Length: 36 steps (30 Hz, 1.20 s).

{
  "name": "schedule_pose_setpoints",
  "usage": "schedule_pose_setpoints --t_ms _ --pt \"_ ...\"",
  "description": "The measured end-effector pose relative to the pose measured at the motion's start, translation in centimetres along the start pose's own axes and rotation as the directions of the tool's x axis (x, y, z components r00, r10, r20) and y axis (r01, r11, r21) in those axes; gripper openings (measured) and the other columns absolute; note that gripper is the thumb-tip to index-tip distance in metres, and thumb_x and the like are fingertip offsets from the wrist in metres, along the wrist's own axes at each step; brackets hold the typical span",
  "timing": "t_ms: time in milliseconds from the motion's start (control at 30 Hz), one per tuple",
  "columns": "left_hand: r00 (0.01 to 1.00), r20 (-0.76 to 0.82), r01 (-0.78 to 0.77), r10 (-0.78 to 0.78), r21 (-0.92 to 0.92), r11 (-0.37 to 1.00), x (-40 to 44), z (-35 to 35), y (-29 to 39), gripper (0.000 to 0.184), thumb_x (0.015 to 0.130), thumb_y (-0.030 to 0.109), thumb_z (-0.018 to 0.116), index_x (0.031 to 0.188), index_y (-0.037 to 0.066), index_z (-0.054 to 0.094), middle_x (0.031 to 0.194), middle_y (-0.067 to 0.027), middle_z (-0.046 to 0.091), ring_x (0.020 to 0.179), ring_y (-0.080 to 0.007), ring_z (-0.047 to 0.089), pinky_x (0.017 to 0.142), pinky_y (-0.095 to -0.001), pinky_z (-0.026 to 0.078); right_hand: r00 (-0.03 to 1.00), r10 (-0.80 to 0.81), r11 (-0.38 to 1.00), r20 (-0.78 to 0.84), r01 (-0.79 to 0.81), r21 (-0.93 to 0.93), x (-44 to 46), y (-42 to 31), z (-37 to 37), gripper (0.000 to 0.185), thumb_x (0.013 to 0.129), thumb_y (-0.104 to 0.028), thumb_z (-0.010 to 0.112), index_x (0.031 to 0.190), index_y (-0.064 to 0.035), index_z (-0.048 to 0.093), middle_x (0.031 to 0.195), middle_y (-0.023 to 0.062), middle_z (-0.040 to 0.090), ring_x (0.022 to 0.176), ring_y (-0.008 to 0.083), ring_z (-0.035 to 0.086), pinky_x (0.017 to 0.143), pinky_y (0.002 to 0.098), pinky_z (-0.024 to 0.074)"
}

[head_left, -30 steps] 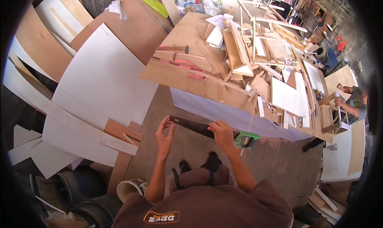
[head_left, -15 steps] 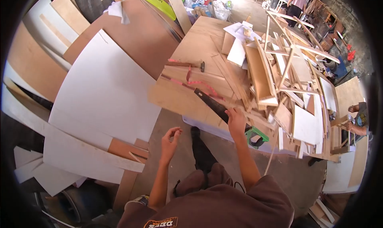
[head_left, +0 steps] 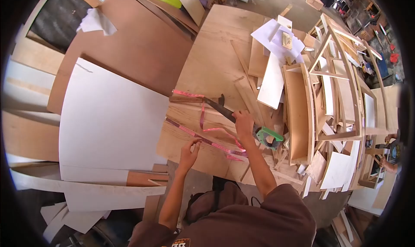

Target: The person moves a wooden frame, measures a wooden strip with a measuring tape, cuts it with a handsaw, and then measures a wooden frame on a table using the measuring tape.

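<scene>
My right hand (head_left: 244,125) grips the dark blade of a handsaw (head_left: 219,110), whose green handle (head_left: 269,137) points right. The saw is over the wooden table (head_left: 212,48), its tip by a wooden-handled hammer (head_left: 186,99). My left hand (head_left: 189,154) is empty, its fingers apart, near a pink tape measure (head_left: 205,139) that lies in loops on the table. Whether the left fingertips touch the tape is hard to tell.
An open wooden box (head_left: 299,117), a wooden frame (head_left: 330,74) and scrap boards cover the table's right side. A large white panel (head_left: 108,126) leans at the left. At the far right a co-worker's hand (head_left: 387,165) is beside a wooden piece.
My left hand has let go of the saw's tip and moved to the table's near edge. My right hand has carried the saw over the table. The view has moved closer to the table.
</scene>
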State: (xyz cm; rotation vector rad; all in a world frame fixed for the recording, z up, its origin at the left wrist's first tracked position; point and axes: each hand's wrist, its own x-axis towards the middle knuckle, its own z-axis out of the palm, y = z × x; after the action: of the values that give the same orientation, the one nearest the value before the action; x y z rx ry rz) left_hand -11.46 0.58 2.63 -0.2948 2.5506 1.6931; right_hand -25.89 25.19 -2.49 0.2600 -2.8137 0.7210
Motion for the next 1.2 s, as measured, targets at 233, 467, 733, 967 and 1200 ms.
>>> schedule_pose_setpoints --t_ms 233,467,733,967,1200 --pt "0.998 0.054 -0.016 0.014 0.052 0.999 5.2 1.6 -0.8 0.025 0.099 0.013 0.065 0.12 0.0 0.07 0.112 -0.018 0.073 0.107 -0.032 0.069 0.093 -0.0371 0.051 0.969 0.143 0.989 0.2 -0.146 -0.002 1.0 2.4 3.0 0.014 0.097 -0.023 0.063 0.097 -0.0144 0.074 0.094 0.0109 0.068 0.095 0.0328 0.064 0.082 0.0471 0.0495" --pt "0.988 0.133 -0.108 0.08 0.216 0.97 5.8 0.3 -2.3 0.021 0.093 0.006 0.067 0.113 0.002 0.07 0.109 -0.0182 0.072 0.105 -0.0371 0.067 0.092 -0.0428 0.052 0.984 0.154 0.974 0.091 -0.136 -0.184 1.6 2.4 3.7 0.02 0.1 -0.025 0.062 0.111 -0.0116 0.072 0.108 0.0113 0.067 0.109 0.0322 0.059 0.094 0.0487 0.0436" --pt "0.959 0.232 -0.212 0.161 0.216 0.953 6.3 -1.2 -5.2 0.027 0.091 0.007 0.072 0.118 0.004 0.069 0.115 -0.0171 0.071 0.11 -0.0366 0.066 0.094 -0.0421 0.052 0.975 0.065 0.986 0.214 -0.096 0.134 -6.2 -3.5 3.3 0.031 0.093 -0.023 0.068 0.122 -0.0103 0.067 0.117 0.0138 0.066 0.113 0.034 0.058 0.097 0.0493 0.0423" --pt "0.845 0.456 -0.451 0.279 0.33 0.829 8.3 -3.2 -7.1 0.045 0.085 0.015 0.074 0.129 0.012 0.063 0.127 -0.0093 0.065 0.125 -0.0324 0.055 0.108 -0.0495 0.04 0.926 0.089 0.984 0.367 -0.139 0.115 -11.6 -8.5 4.3 0.047 0.085 -0.019 0.077 0.129 -0.0121 0.063 0.121 0.0141 0.066 0.12 0.0329 0.059 0.101 0.0495 0.0429" --pt "0.674 0.623 -0.67 0.397 0.289 0.684 11.7 -3.5 -11.3 0.042 0.084 0.017 0.074 0.125 0.016 0.066 0.117 -0.0059 0.067 0.113 -0.03 0.06 0.102 -0.0502 0.043 0.914 0.234 0.971 0.33 -0.237 -0.03 -13.7 -7.2 5.5 0.039 0.085 -0.018 0.077 0.123 -0.0139 0.067 0.104 0.0115 0.074 0.098 0.0317 0.07 0.085 0.0449 0.0532"
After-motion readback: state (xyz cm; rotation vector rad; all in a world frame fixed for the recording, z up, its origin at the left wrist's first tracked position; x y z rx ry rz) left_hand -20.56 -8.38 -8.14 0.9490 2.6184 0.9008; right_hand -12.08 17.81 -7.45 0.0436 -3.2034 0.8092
